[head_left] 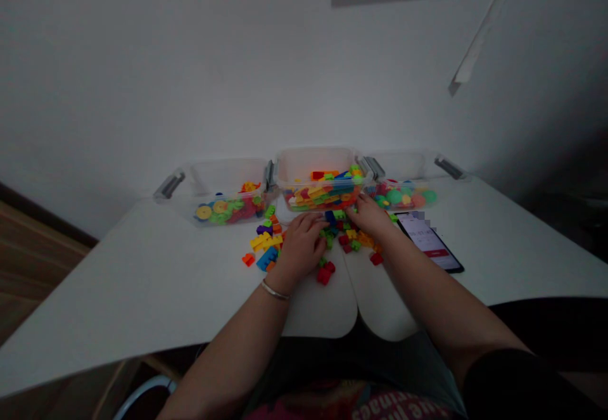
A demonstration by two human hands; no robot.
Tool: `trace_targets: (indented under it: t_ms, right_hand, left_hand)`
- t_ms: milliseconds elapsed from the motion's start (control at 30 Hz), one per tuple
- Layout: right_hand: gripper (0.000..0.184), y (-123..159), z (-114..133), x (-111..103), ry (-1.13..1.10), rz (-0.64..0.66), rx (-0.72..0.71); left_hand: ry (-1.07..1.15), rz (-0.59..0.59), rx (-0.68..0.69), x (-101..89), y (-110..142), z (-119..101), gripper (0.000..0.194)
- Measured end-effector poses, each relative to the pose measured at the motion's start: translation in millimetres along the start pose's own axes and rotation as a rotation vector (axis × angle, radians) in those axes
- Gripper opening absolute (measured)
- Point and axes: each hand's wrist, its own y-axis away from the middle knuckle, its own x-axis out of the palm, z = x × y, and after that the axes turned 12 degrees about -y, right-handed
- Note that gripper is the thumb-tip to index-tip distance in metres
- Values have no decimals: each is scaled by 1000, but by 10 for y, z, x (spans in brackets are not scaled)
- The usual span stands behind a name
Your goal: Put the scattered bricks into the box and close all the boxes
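Observation:
Loose plastic building bricks lie in a pile on the white table. My left hand [301,246] rests over the pile's left part, fingers stretched to the right and thumb apart, hiding the bricks beneath. A dark blue brick [331,218] is beside its fingertips; I see no grip on it. My right hand [373,214] reaches to the pile's far right side, fingers apart, close to the middle box's front. Yellow bricks [265,241] and a blue brick [267,259] lie left of my left hand. Red bricks [324,275] lie nearest me, between my forearms.
A clear middle box [316,157] holds many bricks against the wall. The left box [228,170] and right box [399,163] hold colourful round pieces. A phone [432,242] lies beside my right forearm. A seam [351,284] splits the table's front edge.

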Motion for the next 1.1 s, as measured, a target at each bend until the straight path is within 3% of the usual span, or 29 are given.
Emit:
trace_targets:
  t_ms: [133,233,467,633,767,967,1100]
  right_hand:
    - [49,194,18,-18,20,12,10]
    - [47,375,30,18,59,5,-4]
    - [53,750,80,71,94,-75,-83]
    - [54,711,-130,1,140,-274,-3]
    - [57,679,-310,106,74,-245,30]
    - [57,767,-199,162,-3,-229,-27]
    - [49,764,-145,27,51,-340,-12]
  left_hand:
    - [-153,100,-114,22,22,27,39]
    - [-186,169,-126,34,38,35,39]
    - [-177,164,-127,29,41,31,38]
    - [-148,162,-133,23,23,40,37]
    - [-119,165,-118,3,5,34,38]
    - [-92,175,-105,-27,3,21,36]
    - [-82,149,-104,-29,8,22,34]
